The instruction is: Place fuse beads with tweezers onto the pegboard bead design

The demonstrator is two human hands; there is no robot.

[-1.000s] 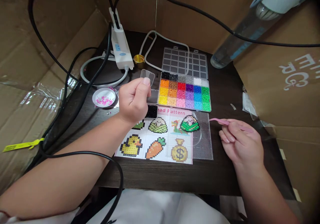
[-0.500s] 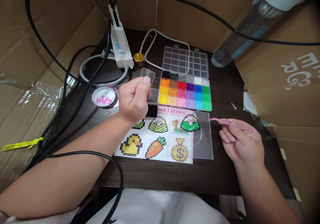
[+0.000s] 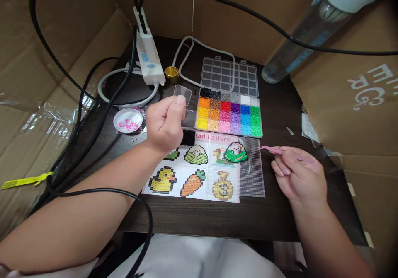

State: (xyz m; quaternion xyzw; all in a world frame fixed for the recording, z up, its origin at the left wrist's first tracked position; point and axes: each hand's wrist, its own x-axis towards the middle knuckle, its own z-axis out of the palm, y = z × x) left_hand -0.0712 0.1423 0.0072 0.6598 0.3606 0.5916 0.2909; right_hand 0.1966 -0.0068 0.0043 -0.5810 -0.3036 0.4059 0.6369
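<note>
My left hand [image 3: 164, 122] is closed on a small clear plastic lid [image 3: 183, 93], held up just left of the bead box [image 3: 228, 114]. The box holds compartments of coloured beads, and its clear lid stands open behind. Below my hand sits a small clear container of black beads [image 3: 188, 137]. My right hand [image 3: 297, 174] is closed on pink tweezers [image 3: 278, 150], their tip pointing left toward the clear pegboard [image 3: 253, 178]. A green and white bead figure [image 3: 235, 152] lies on the pegboard, which overlaps the printed pattern sheet [image 3: 192, 178].
A white dish of pink beads [image 3: 128, 120] sits at the left. Black cables, a white power adapter [image 3: 148, 56] and a gold cap [image 3: 171, 73] lie at the back. Cardboard walls surround the dark table [image 3: 202, 218]. A clear bottle [image 3: 298, 33] leans at the upper right.
Nothing has moved apart from a slight shift of the camera; both hands keep their grips.
</note>
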